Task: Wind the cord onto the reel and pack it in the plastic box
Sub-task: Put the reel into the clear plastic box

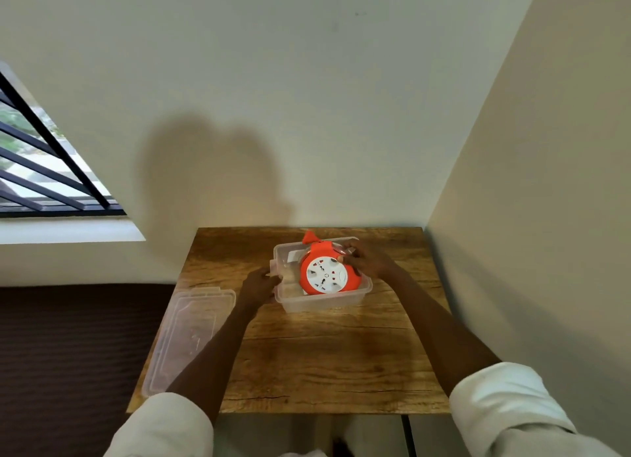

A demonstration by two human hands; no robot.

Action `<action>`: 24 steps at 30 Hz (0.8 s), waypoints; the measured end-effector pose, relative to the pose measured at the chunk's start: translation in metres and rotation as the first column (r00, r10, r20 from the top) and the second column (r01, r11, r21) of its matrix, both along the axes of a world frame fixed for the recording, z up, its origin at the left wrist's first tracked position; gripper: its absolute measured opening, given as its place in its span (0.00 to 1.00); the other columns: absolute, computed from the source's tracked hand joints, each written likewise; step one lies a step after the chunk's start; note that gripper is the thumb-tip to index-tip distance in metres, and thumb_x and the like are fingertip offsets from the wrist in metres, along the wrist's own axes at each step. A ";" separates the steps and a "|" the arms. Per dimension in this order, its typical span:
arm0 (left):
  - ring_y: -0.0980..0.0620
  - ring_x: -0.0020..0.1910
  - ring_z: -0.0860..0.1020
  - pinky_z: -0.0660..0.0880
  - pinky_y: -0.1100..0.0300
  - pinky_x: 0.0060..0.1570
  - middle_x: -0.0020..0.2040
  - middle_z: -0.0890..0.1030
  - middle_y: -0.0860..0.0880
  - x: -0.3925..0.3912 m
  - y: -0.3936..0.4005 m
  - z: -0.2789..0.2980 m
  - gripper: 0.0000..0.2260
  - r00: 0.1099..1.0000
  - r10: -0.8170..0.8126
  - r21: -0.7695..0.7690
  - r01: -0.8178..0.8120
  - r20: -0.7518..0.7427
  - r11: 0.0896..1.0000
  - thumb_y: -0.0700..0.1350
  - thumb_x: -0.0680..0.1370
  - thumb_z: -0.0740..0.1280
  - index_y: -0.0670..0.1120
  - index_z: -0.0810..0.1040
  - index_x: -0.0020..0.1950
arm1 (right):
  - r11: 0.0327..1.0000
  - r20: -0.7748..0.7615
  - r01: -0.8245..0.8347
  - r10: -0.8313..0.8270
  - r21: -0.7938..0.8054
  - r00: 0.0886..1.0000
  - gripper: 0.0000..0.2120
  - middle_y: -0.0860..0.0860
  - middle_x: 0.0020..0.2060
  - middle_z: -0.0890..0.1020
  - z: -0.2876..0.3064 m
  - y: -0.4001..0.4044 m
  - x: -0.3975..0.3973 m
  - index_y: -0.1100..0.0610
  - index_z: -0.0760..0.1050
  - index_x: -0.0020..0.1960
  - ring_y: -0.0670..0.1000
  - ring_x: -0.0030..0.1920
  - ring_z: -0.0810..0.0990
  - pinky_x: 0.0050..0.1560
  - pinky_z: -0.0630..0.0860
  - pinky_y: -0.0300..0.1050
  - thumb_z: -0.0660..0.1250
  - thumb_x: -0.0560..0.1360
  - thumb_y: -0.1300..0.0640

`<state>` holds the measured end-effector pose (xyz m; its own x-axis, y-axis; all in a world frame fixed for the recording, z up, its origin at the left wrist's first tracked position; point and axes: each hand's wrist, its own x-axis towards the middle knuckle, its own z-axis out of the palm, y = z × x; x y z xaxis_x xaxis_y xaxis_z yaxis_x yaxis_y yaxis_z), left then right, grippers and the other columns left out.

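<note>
While the clear lid [191, 333] lies at the table's [324, 364] left edge, the left hand [260, 285] grips the plastic box's [324, 301] left wall — the reel [326, 274] tilts inside, right hand [367, 260] fingers clasping its far-right rim, nearer.

Wooden table [307, 364] in a corner; barred window [44, 170] to the left; dark ribbed bedcover [68, 347] beside the table.

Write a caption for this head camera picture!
Right hand sets orange reel into plastic box; left hand steadies it.
</note>
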<state>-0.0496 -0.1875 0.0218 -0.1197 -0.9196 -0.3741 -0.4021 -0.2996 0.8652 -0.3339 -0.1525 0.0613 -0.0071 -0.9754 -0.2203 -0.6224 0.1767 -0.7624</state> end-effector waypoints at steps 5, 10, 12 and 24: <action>0.49 0.45 0.82 0.82 0.55 0.41 0.54 0.84 0.44 -0.001 0.003 -0.003 0.12 0.999 -0.016 -0.084 0.020 0.042 0.996 0.47 0.80 0.68 0.42 0.80 0.59 | 0.994 -0.020 -0.005 0.007 0.110 1.000 0.18 0.61 0.55 0.84 -0.005 -0.010 0.008 0.53 0.74 0.66 0.62 0.50 0.84 0.42 0.82 0.50 0.67 0.80 0.46; 0.46 0.48 0.83 0.82 0.46 0.53 0.51 0.84 0.46 -0.008 -0.005 -0.002 0.10 0.997 -0.044 -0.069 0.049 0.065 0.996 0.47 0.79 0.69 0.42 0.83 0.56 | 0.979 -0.017 -0.023 0.027 0.204 0.999 0.18 0.48 0.52 0.82 -0.008 -0.013 0.020 0.56 0.71 0.70 0.53 0.43 0.82 0.35 0.79 0.40 0.64 0.83 0.52; 0.46 0.49 0.83 0.82 0.45 0.52 0.52 0.84 0.46 -0.009 -0.007 -0.004 0.11 0.998 -0.029 -0.058 0.032 0.062 0.998 0.46 0.78 0.70 0.43 0.83 0.57 | 0.976 -0.020 -0.007 0.012 0.217 1.000 0.16 0.48 0.42 0.82 -0.011 -0.015 0.021 0.55 0.72 0.68 0.51 0.35 0.80 0.29 0.75 0.38 0.63 0.83 0.52; 0.48 0.45 0.82 0.82 0.54 0.43 0.46 0.83 0.47 -0.016 -0.003 -0.013 0.09 0.989 0.093 -0.072 -0.086 0.114 0.994 0.46 0.77 0.70 0.43 0.82 0.52 | 0.989 -0.491 0.149 -0.139 -0.018 0.860 0.15 0.52 0.52 0.84 -0.040 -0.023 0.032 0.53 0.72 0.62 0.52 0.48 0.83 0.42 0.78 0.45 0.63 0.80 0.44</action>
